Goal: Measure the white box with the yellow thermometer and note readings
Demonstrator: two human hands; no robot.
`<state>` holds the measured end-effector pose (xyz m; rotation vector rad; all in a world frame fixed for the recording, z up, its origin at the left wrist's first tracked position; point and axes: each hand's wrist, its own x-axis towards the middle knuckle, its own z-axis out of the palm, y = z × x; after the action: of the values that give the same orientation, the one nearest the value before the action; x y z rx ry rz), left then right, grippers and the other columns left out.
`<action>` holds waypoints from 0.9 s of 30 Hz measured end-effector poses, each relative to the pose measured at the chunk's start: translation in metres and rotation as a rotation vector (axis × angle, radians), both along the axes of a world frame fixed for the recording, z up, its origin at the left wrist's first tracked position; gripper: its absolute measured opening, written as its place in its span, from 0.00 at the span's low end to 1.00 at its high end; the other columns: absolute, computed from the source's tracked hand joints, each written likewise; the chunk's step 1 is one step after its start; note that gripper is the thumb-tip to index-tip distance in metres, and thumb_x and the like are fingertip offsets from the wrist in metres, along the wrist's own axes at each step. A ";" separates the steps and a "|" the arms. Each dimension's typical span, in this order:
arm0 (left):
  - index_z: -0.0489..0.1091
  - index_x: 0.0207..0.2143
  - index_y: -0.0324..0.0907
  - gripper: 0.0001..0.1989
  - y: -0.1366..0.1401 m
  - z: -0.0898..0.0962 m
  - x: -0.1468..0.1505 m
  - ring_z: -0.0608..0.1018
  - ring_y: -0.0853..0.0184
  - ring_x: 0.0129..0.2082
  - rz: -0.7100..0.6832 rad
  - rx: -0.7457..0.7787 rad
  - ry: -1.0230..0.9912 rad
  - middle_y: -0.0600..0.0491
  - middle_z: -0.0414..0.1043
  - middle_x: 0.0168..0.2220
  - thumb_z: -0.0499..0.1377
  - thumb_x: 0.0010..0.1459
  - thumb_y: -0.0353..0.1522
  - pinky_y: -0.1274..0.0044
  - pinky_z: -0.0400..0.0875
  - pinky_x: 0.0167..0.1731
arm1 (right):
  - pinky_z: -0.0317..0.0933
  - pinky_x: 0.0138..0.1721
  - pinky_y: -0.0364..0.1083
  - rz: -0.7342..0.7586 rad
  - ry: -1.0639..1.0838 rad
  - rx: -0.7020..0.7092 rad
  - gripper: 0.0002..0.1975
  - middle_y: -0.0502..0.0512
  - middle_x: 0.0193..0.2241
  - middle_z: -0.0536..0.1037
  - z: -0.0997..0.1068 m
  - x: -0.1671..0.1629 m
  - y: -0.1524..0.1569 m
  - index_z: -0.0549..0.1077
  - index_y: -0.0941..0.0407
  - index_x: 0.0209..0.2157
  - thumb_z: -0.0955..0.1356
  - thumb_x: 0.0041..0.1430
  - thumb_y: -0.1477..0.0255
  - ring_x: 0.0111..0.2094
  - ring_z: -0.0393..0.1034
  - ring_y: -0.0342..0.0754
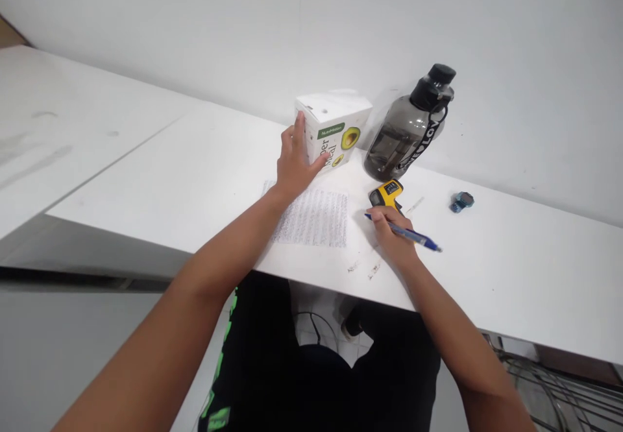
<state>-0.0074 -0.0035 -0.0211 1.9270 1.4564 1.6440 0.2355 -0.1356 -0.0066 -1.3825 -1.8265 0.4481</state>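
Note:
My left hand (pixel 298 163) grips the near left edge of a white carton (pixel 335 130) printed with avocados, its fingers on the side and thumb on the front. The carton stands upright against the wall. Between the thumb and fingers of my right hand (pixel 392 234) is a blue pen (pixel 413 234), its tip pointing left. A sheet of paper covered in dense handwriting (pixel 314 218) lies on the table, partly under my left forearm. Just beyond my right hand sits a yellow and black infrared thermometer (pixel 387 192), its handle partly hidden by that hand.
A large grey water bottle (pixel 409 127) with a black cap stands by the wall, right of the carton. Farther right lies a small blue object (pixel 461 202), perhaps a watch. Dark smudges mark the white table (pixel 511 270) near its front edge. Metal racks (pixel 559 380) show below right.

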 end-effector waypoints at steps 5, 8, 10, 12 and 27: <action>0.37 0.70 0.55 0.51 0.000 -0.003 0.002 0.64 0.47 0.61 0.034 -0.011 0.002 0.42 0.51 0.65 0.61 0.52 0.55 0.56 0.70 0.52 | 0.67 0.39 0.46 0.047 -0.209 0.184 0.15 0.57 0.40 0.82 -0.010 0.004 0.008 0.77 0.55 0.47 0.63 0.65 0.65 0.37 0.76 0.49; 0.36 0.70 0.52 0.52 0.003 -0.005 0.001 0.60 0.47 0.64 0.049 0.043 0.035 0.40 0.48 0.66 0.61 0.52 0.56 0.53 0.64 0.57 | 0.66 0.34 0.45 0.022 -0.342 0.134 0.18 0.55 0.39 0.82 -0.016 0.003 0.012 0.74 0.54 0.52 0.61 0.64 0.71 0.33 0.76 0.48; 0.37 0.69 0.49 0.52 0.003 -0.005 -0.001 0.55 0.47 0.67 0.078 0.139 0.050 0.39 0.45 0.66 0.60 0.52 0.57 0.53 0.59 0.60 | 0.64 0.33 0.44 0.004 -0.420 0.118 0.18 0.54 0.38 0.83 -0.019 0.002 0.013 0.74 0.55 0.53 0.62 0.64 0.71 0.32 0.76 0.48; 0.40 0.68 0.47 0.51 0.000 -0.002 -0.004 0.51 0.48 0.69 0.130 0.243 0.039 0.38 0.42 0.67 0.57 0.52 0.60 0.54 0.56 0.62 | 0.63 0.33 0.44 0.004 -0.478 0.133 0.17 0.55 0.40 0.83 -0.021 0.000 0.014 0.75 0.55 0.52 0.61 0.66 0.70 0.34 0.76 0.49; 0.73 0.51 0.43 0.28 -0.152 0.043 -0.034 0.71 0.48 0.58 0.029 -0.520 0.554 0.42 0.71 0.57 0.57 0.57 0.53 0.56 0.65 0.56 | 0.55 0.30 0.45 -0.131 -0.770 -0.072 0.21 0.63 0.31 0.82 -0.008 -0.014 0.013 0.73 0.60 0.52 0.54 0.72 0.68 0.31 0.77 0.52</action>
<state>-0.0418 -0.1550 0.0215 2.1107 1.8665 0.6346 0.2214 -0.1222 -0.0141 -1.8761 -2.3000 -0.1225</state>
